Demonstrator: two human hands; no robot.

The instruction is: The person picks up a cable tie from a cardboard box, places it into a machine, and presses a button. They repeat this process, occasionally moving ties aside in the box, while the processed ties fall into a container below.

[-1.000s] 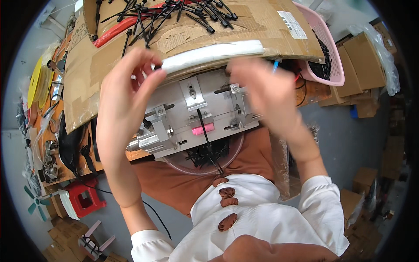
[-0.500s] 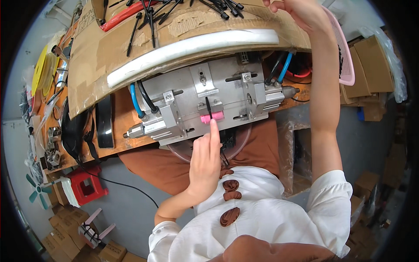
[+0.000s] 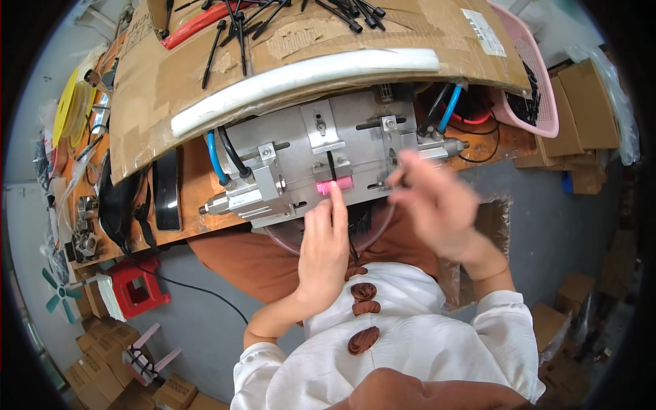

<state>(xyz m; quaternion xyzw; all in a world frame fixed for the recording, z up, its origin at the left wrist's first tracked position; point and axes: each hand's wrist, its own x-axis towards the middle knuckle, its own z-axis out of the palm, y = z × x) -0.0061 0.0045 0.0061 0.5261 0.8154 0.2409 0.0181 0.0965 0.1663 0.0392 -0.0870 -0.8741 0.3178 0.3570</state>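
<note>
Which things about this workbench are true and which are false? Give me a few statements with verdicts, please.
1. The index fingertip of the left hand is at the pink piece. True.
2. The right hand lies flat on the cardboard. False: the right hand, blurred, shows by the right end of the metal fixture, off the cardboard.
3. A white strip runs along the cardboard's near edge. True.
4. The basket at the right is green. False: the basket is pink.
5. The stool at the picture's lower left is red. True.
</note>
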